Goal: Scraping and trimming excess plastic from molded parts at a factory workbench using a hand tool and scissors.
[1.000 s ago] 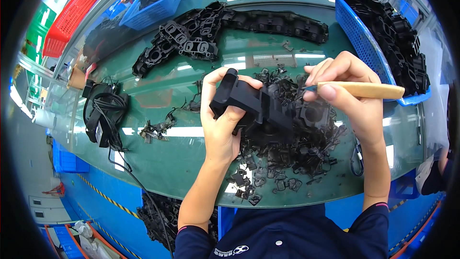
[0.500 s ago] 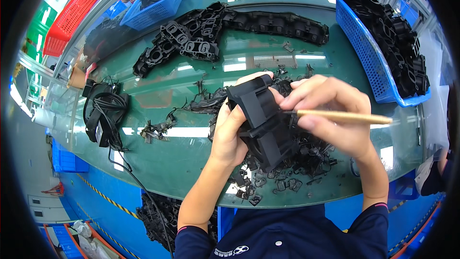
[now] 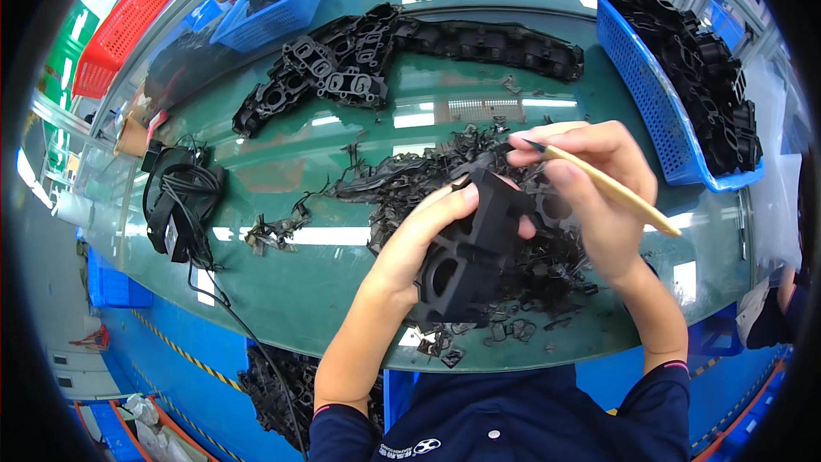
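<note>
A black moulded plastic part point(image 3: 479, 244) with a round opening is tilted over the middle of the table. My left hand point(image 3: 419, 235) grips it from the left, the thumb lying over its upper end and fingertips showing at its far side. In my right hand point(image 3: 603, 180) is a slim hand knife point(image 3: 611, 188) with a yellowish handle and a short dark tip. That tip points up and left, apart from the part. Beneath both hands lies a heap of black plastic scraps point(image 3: 410, 175), partly hidden by the held part.
Several ribbed black mouldings point(image 3: 342, 60) lie at the back of the green table point(image 3: 282, 291). A blue basket point(image 3: 658, 111) full of black parts stands at the right, another blue basket point(image 3: 274, 13) back left. Left are a black strapped device point(image 3: 184, 197) with a cable and a red basket point(image 3: 132, 21).
The part has turned in my left hand and come lower, so a round opening shows. My right hand has lifted the knife tip away from it, up and to the right.
</note>
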Motion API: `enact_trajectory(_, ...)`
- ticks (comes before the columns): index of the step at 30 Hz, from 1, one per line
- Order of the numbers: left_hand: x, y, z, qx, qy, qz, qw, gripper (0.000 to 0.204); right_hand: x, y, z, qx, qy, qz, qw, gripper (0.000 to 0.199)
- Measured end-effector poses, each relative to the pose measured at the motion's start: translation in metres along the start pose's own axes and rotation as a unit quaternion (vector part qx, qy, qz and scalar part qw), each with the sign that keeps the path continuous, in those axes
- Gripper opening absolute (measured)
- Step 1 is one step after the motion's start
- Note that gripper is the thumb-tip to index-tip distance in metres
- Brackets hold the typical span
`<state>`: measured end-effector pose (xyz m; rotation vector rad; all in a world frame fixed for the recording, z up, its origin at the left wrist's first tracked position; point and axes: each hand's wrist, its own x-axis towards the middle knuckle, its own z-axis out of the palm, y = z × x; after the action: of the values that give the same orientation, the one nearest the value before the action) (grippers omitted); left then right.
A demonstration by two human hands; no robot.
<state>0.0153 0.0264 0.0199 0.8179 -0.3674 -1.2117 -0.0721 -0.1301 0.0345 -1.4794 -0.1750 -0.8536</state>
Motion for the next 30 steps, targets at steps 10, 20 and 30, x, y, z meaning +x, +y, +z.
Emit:
enact_trajectory(10, 0.008, -0.016, 0.003, -0.114, -0.099, -0.012, 0.988, 0.114, -0.01, 0.032, 0.002, -0.038, 0.084, 0.151, 0.984, 0.012)
enact_trajectory(20, 0.014, -0.021, 0.006, -0.032, -0.011, 0.127, 0.991, 0.085, 0.0, 0.023, -0.011, -0.214, 0.084, 0.07, 0.971, 0.011)
enact_trajectory(30, 0.004, -0.005, 0.016, 0.027, 0.072, 0.231, 0.97, 0.086, 0.016, -0.019, -0.014, -0.197, -0.078, -0.13, 0.969, 0.018)
